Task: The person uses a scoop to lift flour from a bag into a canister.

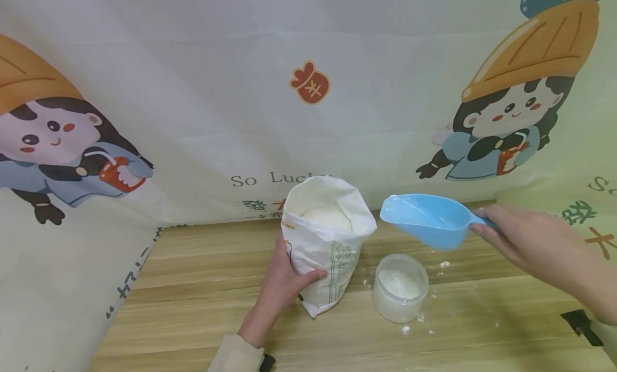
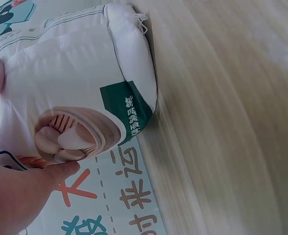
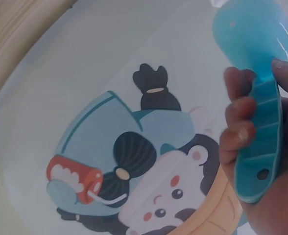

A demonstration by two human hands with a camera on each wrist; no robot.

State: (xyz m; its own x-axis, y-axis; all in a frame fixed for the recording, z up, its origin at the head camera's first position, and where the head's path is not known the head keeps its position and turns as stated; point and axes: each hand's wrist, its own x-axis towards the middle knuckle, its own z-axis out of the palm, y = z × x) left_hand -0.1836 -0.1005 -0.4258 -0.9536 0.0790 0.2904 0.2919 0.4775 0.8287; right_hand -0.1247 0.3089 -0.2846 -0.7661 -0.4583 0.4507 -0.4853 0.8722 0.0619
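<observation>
My left hand (image 1: pixel 289 278) grips the side of a white flour bag (image 1: pixel 320 259), which stands upright with its top open and white flour (image 1: pixel 328 217) inside. In the left wrist view the bag's printed side (image 2: pixel 65 83) shows a picture of a steamer basket, with the thumb and fingers around it. My right hand (image 1: pixel 525 235) holds a light blue scoop (image 1: pixel 429 217) by its handle, raised to the right of the bag. A thin white dusting coats the scoop's inside. Fingers curl round the ribbed handle (image 3: pixel 264 127) in the right wrist view. Below the scoop stands a clear round tub (image 1: pixel 400 308) with white flour in it.
Specks of spilled flour (image 1: pixel 406 329) lie around the tub on the wood-grain tabletop (image 1: pixel 193 308). Behind the table hangs a pale printed cloth (image 1: pixel 231 104) with cartoon figures, reaching down to the table's back and left edges.
</observation>
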